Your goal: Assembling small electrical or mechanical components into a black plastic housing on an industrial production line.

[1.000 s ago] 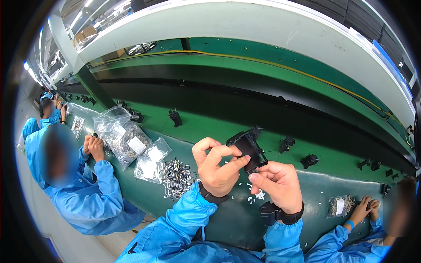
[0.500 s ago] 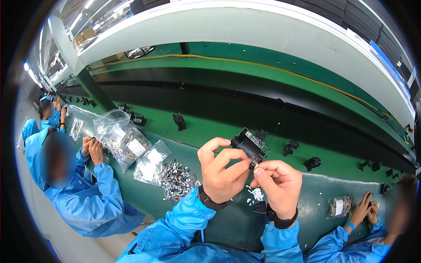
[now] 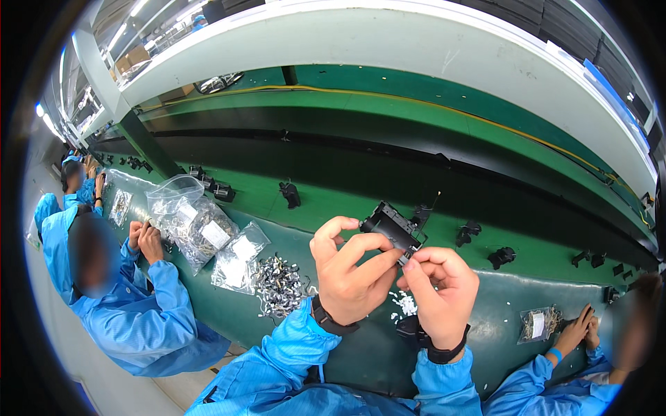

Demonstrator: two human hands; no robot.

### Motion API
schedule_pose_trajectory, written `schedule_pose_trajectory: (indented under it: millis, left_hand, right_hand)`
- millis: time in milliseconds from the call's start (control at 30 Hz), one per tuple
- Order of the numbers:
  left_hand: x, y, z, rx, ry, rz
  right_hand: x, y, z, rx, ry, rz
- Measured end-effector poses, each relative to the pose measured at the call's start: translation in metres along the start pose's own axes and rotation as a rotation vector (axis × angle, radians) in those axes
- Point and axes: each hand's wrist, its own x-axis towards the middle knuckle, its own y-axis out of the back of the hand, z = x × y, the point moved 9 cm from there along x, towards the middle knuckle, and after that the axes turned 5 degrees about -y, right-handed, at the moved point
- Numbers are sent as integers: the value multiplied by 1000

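My left hand (image 3: 352, 274) grips a black plastic housing (image 3: 392, 225), holding it tilted above the green table. The housing has an open hollow and a small tab at its near corner. At that corner, the thumb and forefinger of my right hand (image 3: 440, 288) are pinched together; whatever lies between them is hidden. Under my right hand, small white pieces (image 3: 405, 304) form a little pile, and a black part (image 3: 411, 331) lies partly covered by my wrist. Left of my left wrist is a heap of short black and white wired parts (image 3: 279, 286).
Clear plastic bags of parts (image 3: 205, 225) lie to the left, another bag (image 3: 540, 324) to the right. Beyond the table, a green conveyor belt (image 3: 333, 208) carries black housings (image 3: 289, 195). Co-workers in blue sit on both sides. A pale shelf beam (image 3: 388, 45) spans overhead.
The black housings on the belt have shifted slightly right. The held housing has tilted a little, and the pale bit earlier visible at my right fingertips is out of sight.
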Motion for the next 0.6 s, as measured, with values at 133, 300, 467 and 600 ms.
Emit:
schedule_pose_trajectory:
  millis: [133, 300, 467, 600]
  left_hand:
    - [4, -2, 1, -36, 24, -48]
    - [10, -3, 2, -143, -2, -160]
    - [0, -14, -7, -348, 25, -294]
    - [4, -13, -6, -464, 64, -320]
  right_hand:
    - [-6, -1, -35, -468, 407, 114]
    - [-10, -6, -52, -631, 558, 149]
    - [-10, -9, -56, -643, 625, 116]
    - [-8, -3, -52, -559, 535, 85]
